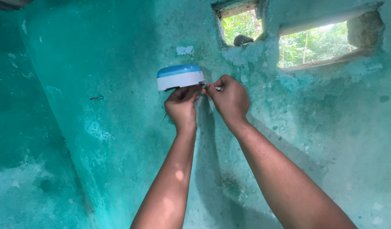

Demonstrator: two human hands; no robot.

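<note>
Wall (322, 140): rough plaster painted turquoise, mottled, with pale patches where the paint has flaked. 2 unglazed openings (240, 26) (316, 44) are cut into the upper section; daylight and green foliage are visible through them. A dark stone (243, 40) rests on the sill of the smaller opening.

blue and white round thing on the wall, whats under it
Under the blue and white round fitting are both hands, left hand and right hand, against the turquoise wall. Its underside is hidden.

place: bare house room | proof: rough turquoise plaster wall (98, 127) (peeling), unglazed vent openings (316, 44)
</note>
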